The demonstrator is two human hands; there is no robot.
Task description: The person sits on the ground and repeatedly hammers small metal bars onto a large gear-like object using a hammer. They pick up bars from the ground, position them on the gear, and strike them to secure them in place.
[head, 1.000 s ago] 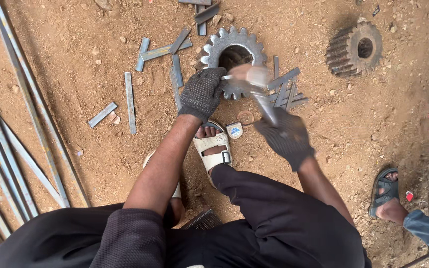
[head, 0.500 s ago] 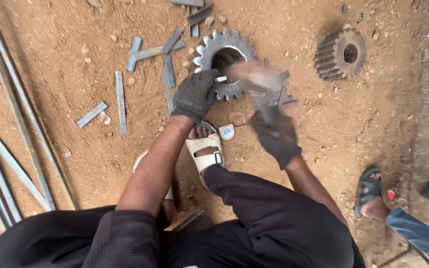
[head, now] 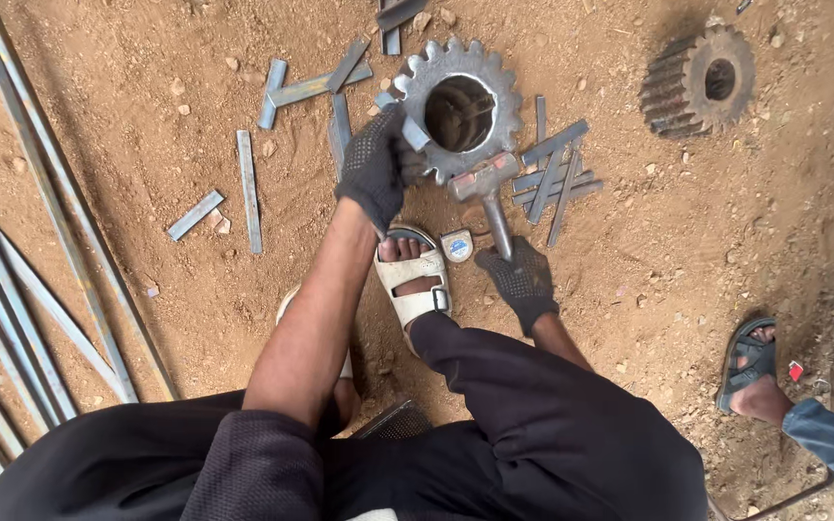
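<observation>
Now I am gripping the hammer [head: 487, 198] by its handle with my right hand [head: 521, 280], gloved fingers curled tight around the shaft, and its head is resting against the near rim of the gear ring [head: 459, 106]. I am wrapping my left hand [head: 375, 174], also in a dark glove, around a short flat metal piece [head: 407, 125] and pressing it to the left edge of that same ring. The gear ring is lying flat on the reddish dirt [head: 687, 241], its toothed edge showing all round and its centre open.

Just nearer to me than the ring, I am keeping my sandalled foot [head: 413, 280] planted, and a small round tape measure [head: 458, 245] with a blue patch is sitting beside the foot, touching the hammer handle. Right of the ring, a loose pile of flat steel strips [head: 554, 174] is lying crossed. Farther right, well apart, a thicker rusty gear [head: 699, 81] is standing tilted. Left of the ring, more cut strips [head: 248, 188] are scattered, and beyond them long steel bars [head: 41, 260] are running across the ground.
</observation>
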